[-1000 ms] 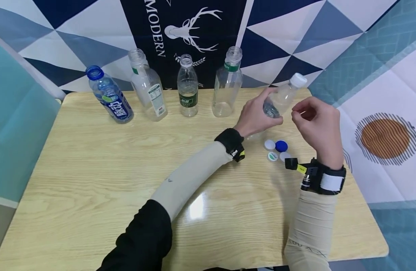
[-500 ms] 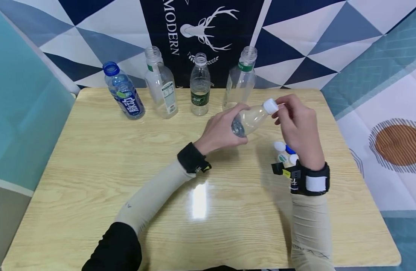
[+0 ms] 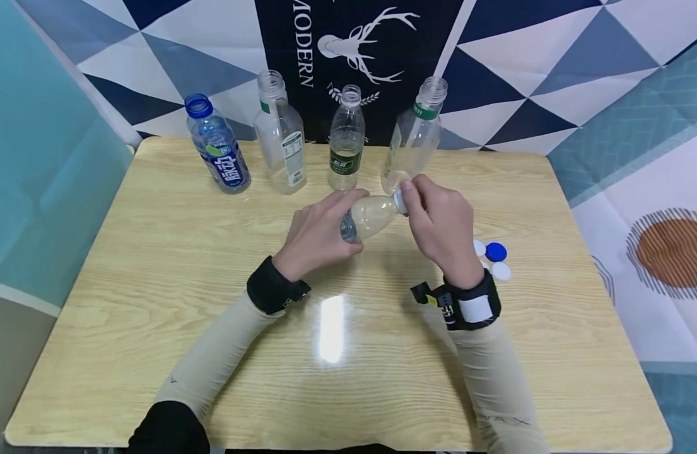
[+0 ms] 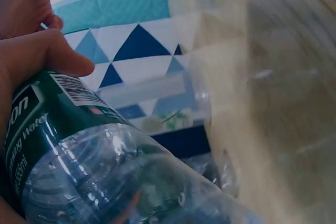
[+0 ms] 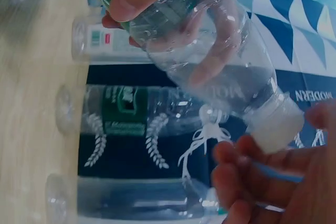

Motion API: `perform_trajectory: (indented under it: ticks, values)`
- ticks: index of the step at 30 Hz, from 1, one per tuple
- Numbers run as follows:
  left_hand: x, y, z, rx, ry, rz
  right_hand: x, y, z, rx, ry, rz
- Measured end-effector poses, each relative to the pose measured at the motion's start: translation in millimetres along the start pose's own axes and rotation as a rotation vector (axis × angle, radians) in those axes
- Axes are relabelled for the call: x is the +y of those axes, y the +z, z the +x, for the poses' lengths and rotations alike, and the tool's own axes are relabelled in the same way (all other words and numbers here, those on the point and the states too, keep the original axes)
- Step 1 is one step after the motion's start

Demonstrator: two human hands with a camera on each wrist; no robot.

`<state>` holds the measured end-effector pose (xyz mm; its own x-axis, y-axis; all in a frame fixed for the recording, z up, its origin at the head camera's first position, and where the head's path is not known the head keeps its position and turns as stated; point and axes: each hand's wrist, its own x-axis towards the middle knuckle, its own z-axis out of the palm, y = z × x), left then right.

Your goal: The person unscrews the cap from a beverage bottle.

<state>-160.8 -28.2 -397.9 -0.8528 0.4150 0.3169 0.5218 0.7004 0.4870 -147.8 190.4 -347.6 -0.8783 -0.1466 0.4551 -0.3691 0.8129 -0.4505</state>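
Observation:
A clear plastic water bottle (image 3: 373, 215) with a green label lies tilted between my hands, its neck toward the right. My left hand (image 3: 320, 233) grips it round the labelled lower part, with the thumb and fingers wrapped about it in the right wrist view. On its mouth sits a white cap (image 5: 275, 124). Thumb and fingertips of my right hand (image 3: 441, 224) pinch at this cap. The left wrist view shows the bottle's green label (image 4: 63, 114) close up under the left thumb.
Uncapped bottles stand along the table's back edge: a blue one (image 3: 219, 151), a clear one (image 3: 280, 139), a small green-labelled one (image 3: 346, 145) and a clear square one (image 3: 413, 145). Loose caps, including a blue cap (image 3: 496, 252) and a white cap (image 3: 501, 271), lie right of my right wrist.
Both hands have moved left with the bottle, which has tipped from nearly upright toward lying flat. The right hand has gone from beside the bottle to its cap.

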Motion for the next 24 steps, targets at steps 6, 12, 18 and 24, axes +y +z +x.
perform_trajectory:
  ticks: [6, 12, 18, 24]
  values:
    - [0.1, -12.3, -4.8, 0.087, 0.108, 0.256, -15, 3, 6.4, -0.151, 0.219, -0.084]
    - [1.9, -17.2, -7.4, 0.195, 0.183, 0.44, -17, 3, 6.0, -0.22, 0.347, -0.135]
    - [3.3, -19.6, -7.9, 0.243, 0.198, 0.464, -14, 5, 3.3, -0.109, 0.24, -0.023]
    - [6.0, -22.9, -9.4, 0.223, 0.208, 0.387, -12, 5, 1.2, -0.004, 0.076, 0.038]
